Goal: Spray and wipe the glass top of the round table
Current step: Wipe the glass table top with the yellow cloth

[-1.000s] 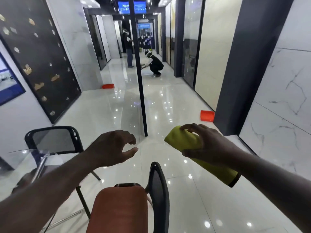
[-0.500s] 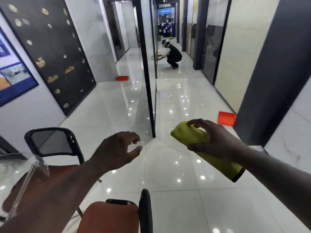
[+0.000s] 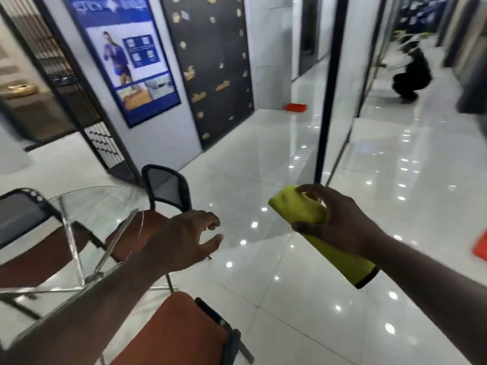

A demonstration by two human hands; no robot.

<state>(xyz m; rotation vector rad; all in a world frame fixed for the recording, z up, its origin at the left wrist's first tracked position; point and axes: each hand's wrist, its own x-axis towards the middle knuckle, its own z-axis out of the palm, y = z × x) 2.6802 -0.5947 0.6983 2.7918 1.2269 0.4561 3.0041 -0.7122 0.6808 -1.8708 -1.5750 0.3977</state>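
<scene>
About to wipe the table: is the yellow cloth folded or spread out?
Folded. The yellow cloth forms a long, compact roll-like bundle gripped in the right hand, with no loose flap hanging open.

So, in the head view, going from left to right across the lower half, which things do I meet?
Round glass table → left hand, empty → yellow cloth held in the right hand → orange thing on the floor.

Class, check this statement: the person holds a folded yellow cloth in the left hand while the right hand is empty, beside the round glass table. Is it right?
Not quite. The hands are swapped: the head view shows the right hand gripping the folded yellow cloth, while the left hand is empty, beside the round glass table.
</scene>
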